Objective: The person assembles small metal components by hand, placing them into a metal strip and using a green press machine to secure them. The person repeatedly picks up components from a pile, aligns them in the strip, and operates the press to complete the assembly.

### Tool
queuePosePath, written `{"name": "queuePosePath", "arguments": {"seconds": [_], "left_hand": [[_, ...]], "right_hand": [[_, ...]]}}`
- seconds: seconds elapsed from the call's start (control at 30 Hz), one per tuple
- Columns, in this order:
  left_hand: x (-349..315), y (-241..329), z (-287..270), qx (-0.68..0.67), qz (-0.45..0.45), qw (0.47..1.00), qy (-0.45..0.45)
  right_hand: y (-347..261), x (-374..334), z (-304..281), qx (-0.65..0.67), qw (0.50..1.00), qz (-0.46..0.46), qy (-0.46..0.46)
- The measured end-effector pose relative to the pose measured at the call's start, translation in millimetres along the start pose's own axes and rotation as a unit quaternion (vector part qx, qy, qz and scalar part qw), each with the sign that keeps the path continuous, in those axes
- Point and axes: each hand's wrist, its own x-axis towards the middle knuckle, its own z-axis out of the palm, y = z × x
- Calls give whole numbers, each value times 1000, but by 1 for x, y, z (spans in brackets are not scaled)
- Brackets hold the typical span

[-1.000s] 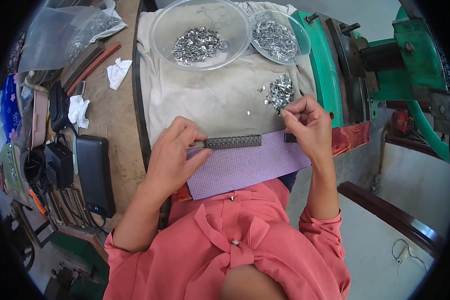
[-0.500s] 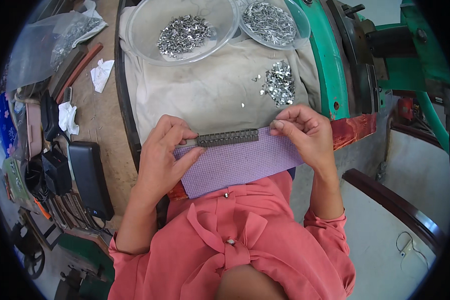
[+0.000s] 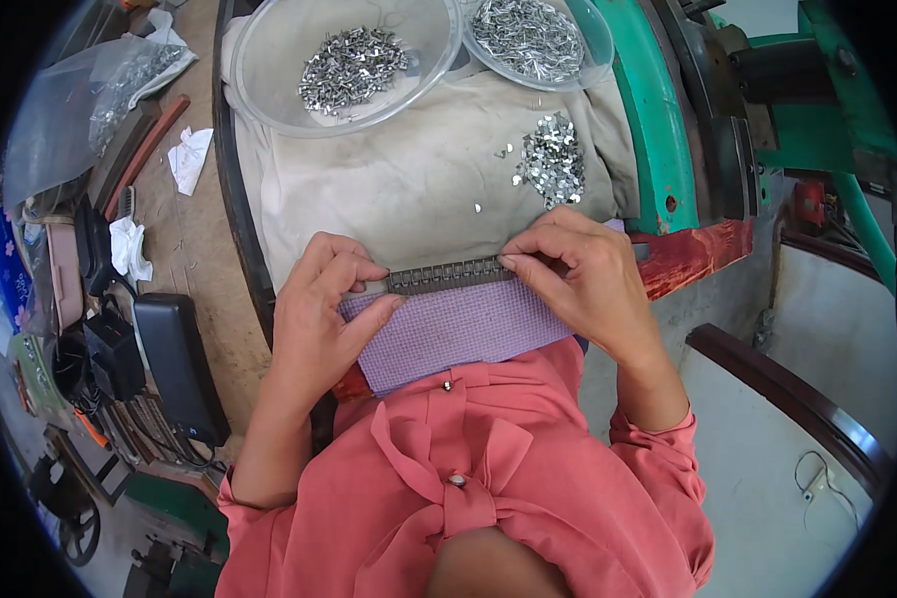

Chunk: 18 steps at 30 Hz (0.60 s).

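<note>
A dark, ridged metal strip (image 3: 447, 276) with a row of small slots lies across a purple woven cloth (image 3: 439, 334) at my lap. My left hand (image 3: 324, 304) pinches its left end between thumb and fingers, where a plain lighter bar shows. At the strip's right end, the thumb and forefinger of my right hand (image 3: 583, 274) are closed together against it. Whether a small part sits between those right fingertips is hidden. Beyond the strip, a heap of tiny shiny metal pieces (image 3: 553, 164) rests on the beige cloth (image 3: 369, 189), with a few loose ones beside it.
Two clear plastic bowls, the larger left one (image 3: 254, 95) and the right one (image 3: 603, 70), hold small metal parts at the back. A green machine (image 3: 658, 149) stands to the right. On the left bench lie a black case (image 3: 179, 364), crumpled tissue (image 3: 189, 159) and a plastic bag (image 3: 60, 120).
My right hand has moved left, from apart at the cloth's edge to the strip's right end. My left hand keeps its pinch. The view has shifted slightly.
</note>
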Motion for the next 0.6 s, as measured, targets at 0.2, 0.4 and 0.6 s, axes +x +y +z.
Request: {"name": "queuePosePath", "arguments": {"seconds": [0.2, 0.4, 0.6], "left_hand": [[0, 2, 2, 19, 2, 1000, 2], [-7, 9, -2, -25, -19, 999, 28], [-11, 20, -12, -44, -59, 997, 25]], "right_hand": [[4, -8, 8, -10, 998, -22, 66], [21, -52, -14, 5, 982, -3, 189], [64, -76, -29, -97, 977, 56, 180]]}}
